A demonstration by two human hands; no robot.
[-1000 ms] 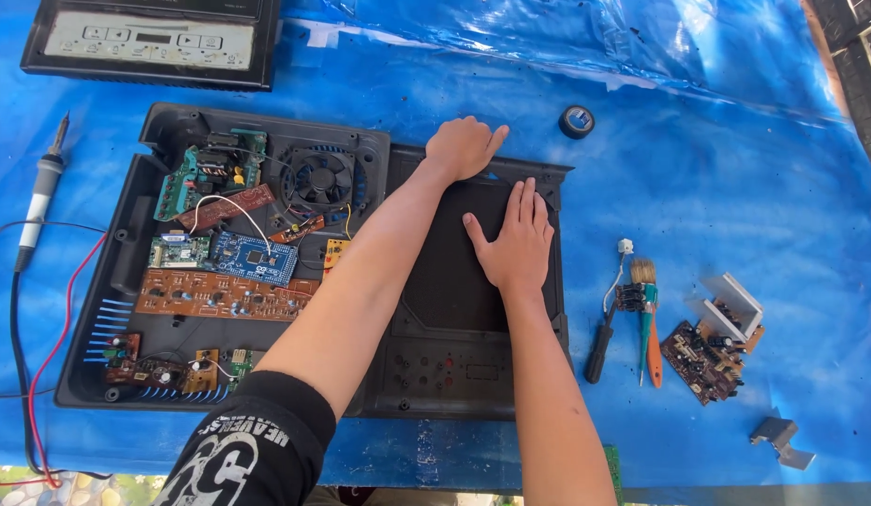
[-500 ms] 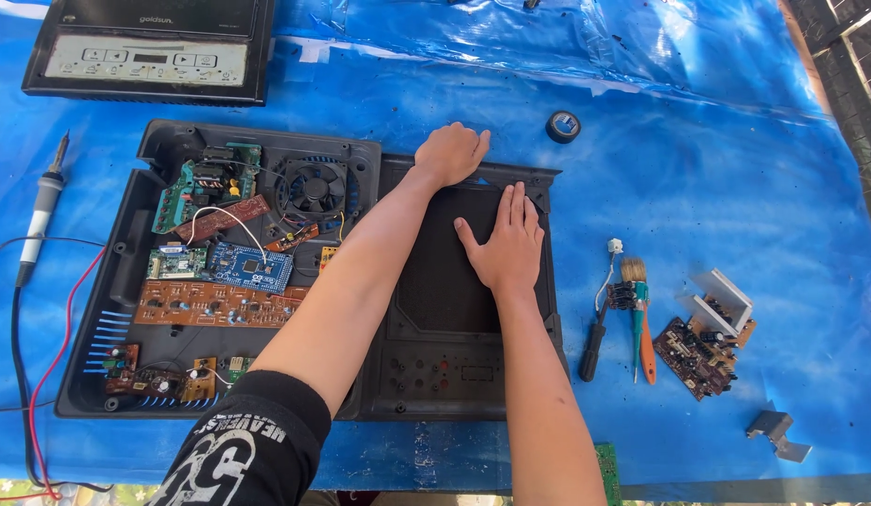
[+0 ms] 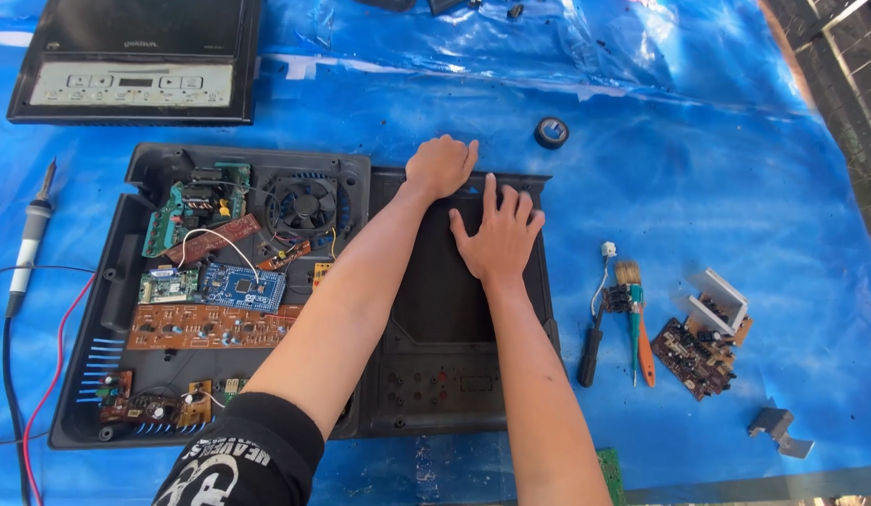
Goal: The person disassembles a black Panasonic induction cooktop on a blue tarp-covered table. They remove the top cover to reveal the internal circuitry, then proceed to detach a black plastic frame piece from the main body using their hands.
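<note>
Two hands, left hand (image 3: 441, 166) and right hand (image 3: 496, 234), press one black panel (image 3: 435, 309).

Both forearms are bare from the fingers (image 3: 507, 201) back. Far behind the fingers of the left hand (image 3: 440, 167), the upper arm wears a short black sleeve (image 3: 239, 459) with white printed lettering and a white curved graphic. The right hand (image 3: 496, 239) shows no ring, watch or glove; neither does the left.

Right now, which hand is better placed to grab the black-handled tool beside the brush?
Probably the right hand: it lies flat on the black panel, on the black-handled tool's side. The left hand rests curled at the panel's far edge, farther away.
</note>
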